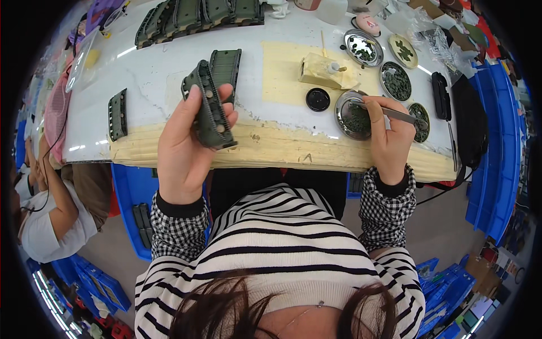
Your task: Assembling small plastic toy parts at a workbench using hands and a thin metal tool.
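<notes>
My left hand [179,147] grips a dark green, long plastic model part [210,116] with a toothed, studded edge, held tilted above the table's near edge. My right hand [390,138] pinches metal tweezers [402,115]. Their tips reach over a round metal dish [339,117] that holds small dark green pieces [357,121]; whether they grip a piece is too small to tell. Behind my left hand lies a similar green part [227,66], partly hidden by the held one. Another narrow green part [118,114] lies farther left.
Several camouflaged green parts [197,20] line the table's far left. More dishes of green pieces, one a metal dish [396,81], stand at the right, near a black round lid [318,99] and a tape-covered block [324,72]. Another person [62,209] sits at the left.
</notes>
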